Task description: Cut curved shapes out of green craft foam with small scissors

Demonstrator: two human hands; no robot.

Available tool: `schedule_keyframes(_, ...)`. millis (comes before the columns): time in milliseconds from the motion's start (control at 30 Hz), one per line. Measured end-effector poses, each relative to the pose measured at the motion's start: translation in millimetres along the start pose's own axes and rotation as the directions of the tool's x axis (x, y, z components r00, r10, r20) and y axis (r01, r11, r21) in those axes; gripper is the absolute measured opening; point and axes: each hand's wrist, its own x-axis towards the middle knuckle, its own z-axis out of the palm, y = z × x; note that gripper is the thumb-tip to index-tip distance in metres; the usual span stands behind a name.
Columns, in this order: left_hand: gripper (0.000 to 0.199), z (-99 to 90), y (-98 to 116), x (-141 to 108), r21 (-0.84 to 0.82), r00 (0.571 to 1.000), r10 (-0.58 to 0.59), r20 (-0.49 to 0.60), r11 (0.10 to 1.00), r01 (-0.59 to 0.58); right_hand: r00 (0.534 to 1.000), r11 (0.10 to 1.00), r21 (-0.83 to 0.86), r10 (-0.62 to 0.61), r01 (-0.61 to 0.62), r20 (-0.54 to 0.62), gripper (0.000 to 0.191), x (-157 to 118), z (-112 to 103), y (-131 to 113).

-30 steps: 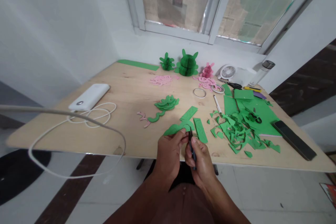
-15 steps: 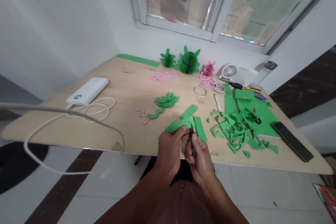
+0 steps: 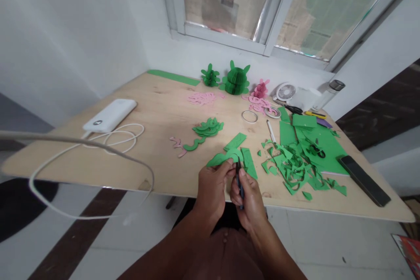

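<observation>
The left hand (image 3: 211,188) has its grip closed, thumb and fingers pinched together on the near edge of a green paper piece (image 3: 217,159) with a curved outline. The right hand (image 3: 247,190) wraps a full grip around a slim dark tool (image 3: 241,188), its pointed end up against the paper; whether it is a pair of small scissors I cannot tell, since the fingers cover much of it. The paper piece sits just above both hands, over the near part of the table (image 3: 157,113).

It should handle as something very light, thin and fairly stiff, dry rather than slippery, but quick to crease or tear. A broad, flat part close to the tool looks the best place to pinch; the narrow curved parts would likely bend.

Just beyond it lie two green strips (image 3: 235,141), one slanting away and one on the right. Farther left are a wavy green cutout (image 3: 193,145), pink cutouts (image 3: 177,143) and a stack of scalloped green cutouts (image 3: 209,127). To the right spread curled green scraps (image 3: 293,168), with a black phone (image 3: 364,180) beyond. Toward the wall stands a large green honeycomb-paper figure (image 3: 235,79).
</observation>
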Motion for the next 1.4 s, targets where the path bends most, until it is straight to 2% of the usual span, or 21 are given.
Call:
schedule_keyframes(733,0.011,2.4,3.8,2.2,0.024,1.000,-0.019,0.004,1.000,0.019,0.999,0.999,-0.045,-0.010,0.009,-0.037,0.044,2.7,-5.2,1.4)
schedule_keyframes(1400,0.014,2.4,5.4,3.7,0.053,0.998,-0.028,0.064,0.998,0.025,0.997,0.991,-0.131,-0.028,0.018,-0.074,0.044,3.0,-4.2,2.2)
